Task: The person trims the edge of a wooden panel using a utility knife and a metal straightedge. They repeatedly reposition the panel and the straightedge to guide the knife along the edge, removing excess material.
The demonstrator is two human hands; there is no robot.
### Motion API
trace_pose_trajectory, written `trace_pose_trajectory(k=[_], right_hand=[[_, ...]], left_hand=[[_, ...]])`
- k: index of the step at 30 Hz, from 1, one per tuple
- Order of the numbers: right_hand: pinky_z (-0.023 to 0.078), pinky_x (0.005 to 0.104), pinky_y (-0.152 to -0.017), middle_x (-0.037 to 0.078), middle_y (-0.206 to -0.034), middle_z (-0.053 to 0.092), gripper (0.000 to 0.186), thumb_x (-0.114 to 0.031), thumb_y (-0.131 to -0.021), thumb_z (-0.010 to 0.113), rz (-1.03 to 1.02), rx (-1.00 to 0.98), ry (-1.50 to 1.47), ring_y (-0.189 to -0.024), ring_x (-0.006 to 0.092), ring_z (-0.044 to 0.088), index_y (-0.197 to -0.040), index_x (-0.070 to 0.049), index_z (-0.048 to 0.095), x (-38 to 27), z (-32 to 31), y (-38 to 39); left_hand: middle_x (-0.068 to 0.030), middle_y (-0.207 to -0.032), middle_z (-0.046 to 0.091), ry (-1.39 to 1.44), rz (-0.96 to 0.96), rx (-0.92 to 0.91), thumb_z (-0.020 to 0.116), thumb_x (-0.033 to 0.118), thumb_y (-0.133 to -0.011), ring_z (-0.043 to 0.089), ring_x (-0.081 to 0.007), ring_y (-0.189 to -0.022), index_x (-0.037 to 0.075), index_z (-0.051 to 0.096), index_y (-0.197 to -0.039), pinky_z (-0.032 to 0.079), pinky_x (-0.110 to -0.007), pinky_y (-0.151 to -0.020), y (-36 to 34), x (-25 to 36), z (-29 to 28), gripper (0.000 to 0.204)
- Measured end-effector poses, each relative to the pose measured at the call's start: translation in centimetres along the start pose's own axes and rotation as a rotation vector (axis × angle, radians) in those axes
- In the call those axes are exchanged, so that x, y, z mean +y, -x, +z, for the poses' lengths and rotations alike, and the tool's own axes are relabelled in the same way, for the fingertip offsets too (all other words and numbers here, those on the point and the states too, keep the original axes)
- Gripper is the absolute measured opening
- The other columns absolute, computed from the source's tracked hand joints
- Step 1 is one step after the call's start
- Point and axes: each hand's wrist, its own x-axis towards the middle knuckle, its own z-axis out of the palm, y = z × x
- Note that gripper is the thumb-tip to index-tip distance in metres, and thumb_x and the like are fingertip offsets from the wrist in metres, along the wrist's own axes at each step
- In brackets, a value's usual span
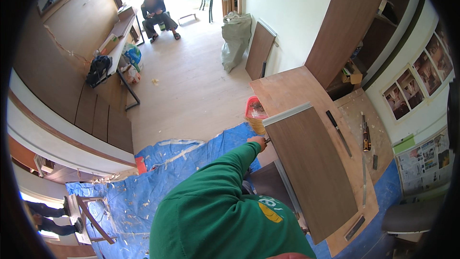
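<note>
A brown wood-grain panel (311,170) with a pale grey strip along its far end lies flat on a thin plywood sheet (282,88). My left arm, in a green sleeve, stretches forward, and my left hand (259,142) is closed at the panel's left edge. Its fingers grip a small dark metal fitting (267,140) there. A second dark fitting (305,230) shows by the panel's near left edge. Below the panel's left side is another brown panel (268,184) with a grey edge. My torso hides my right hand.
Beside the panel lie a black-handled saw (338,133), a yellow-and-black tool (366,136), a metal ruler (364,182) and a dark block (354,228). A red basket (255,108) stands beyond. Blue sheeting (129,206) covers the floor. One person (155,14) sits far off; another's legs (50,218) show left.
</note>
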Motion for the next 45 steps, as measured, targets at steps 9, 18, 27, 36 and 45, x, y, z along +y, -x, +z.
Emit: trace_pose_trajectory(k=[9, 18, 27, 36, 45], right_hand=[[0.057, 0.0571, -0.071, 0.021, -0.085, 0.072, 0.045, -0.047, -0.100, 0.059, -0.024, -0.055, 0.019, -0.077, 0.0380, 0.072, -0.112, -0.006, 0.072, 0.3, 1.2, -0.3], [0.057, 0.0591, -0.068, 0.020, -0.079, 0.071, 0.049, -0.053, -0.102, 0.054, -0.049, -0.153, 0.100, -0.072, 0.0374, 0.072, -0.110, -0.009, 0.074, 3.4, 3.0, 4.6], [0.056, 0.0517, -0.078, 0.021, -0.087, 0.075, 0.047, -0.050, -0.097, 0.064, 0.098, -0.444, 0.042, -0.087, 0.0400, 0.072, -0.087, -0.005, 0.071, -9.6, -1.1, 5.9], [0.057, 0.0478, -0.091, 0.015, -0.072, 0.076, 0.088, -0.075, -0.103, 0.036, 0.344, -0.627, 0.108, -0.080, 0.0325, 0.077, -0.072, -0.004, 0.078, -8.9, 0.9, 19.6], [0.058, 0.0484, -0.080, 0.017, -0.093, 0.081, 0.085, -0.078, -0.101, 0.045, 1.158, -0.672, -1.724, -0.088, 0.0300, 0.077, -0.092, -0.001, 0.080, -13.0, 3.2, 31.0]], left_hand=[[-0.0239, -0.136, 0.069, -0.027, 0.028, -0.008, 0.063, 0.062, -0.097, 0.064, -0.0414, -0.129, 0.000, 0.066, -0.137, 0.051, -0.051, -0.108, 3.0, -10.4, 4.5, 0.073], [-0.0233, -0.119, 0.076, -0.352, -0.176, -0.270, 0.061, 0.052, -0.097, 0.071, -0.0429, -0.113, 0.003, 0.079, -0.112, 0.056, -0.052, -0.098, 13.3, -26.9, 9.3, 0.054], [-0.0201, -0.107, 0.076, -0.896, 0.452, -0.295, 0.064, 0.044, -0.098, 0.073, -0.0435, -0.101, 0.011, 0.070, -0.114, 0.058, -0.058, -0.084, 8.7, -22.7, 6.9, 0.037], [-0.0229, -0.073, 0.069, -0.108, 0.809, -0.043, 0.060, 0.033, -0.106, 0.069, -0.0447, -0.071, 0.001, 0.062, -0.066, 0.053, -0.057, -0.068, 12.5, 6.0, 3.3, 0.052], [-0.0279, -0.167, 0.033, 0.173, 1.144, -0.050, 0.069, 0.020, -0.096, 0.041, -0.0467, -0.150, 0.011, 0.012, -0.172, 0.038, -0.050, -0.122, 7.1, 20.8, 3.4, 0.095]])
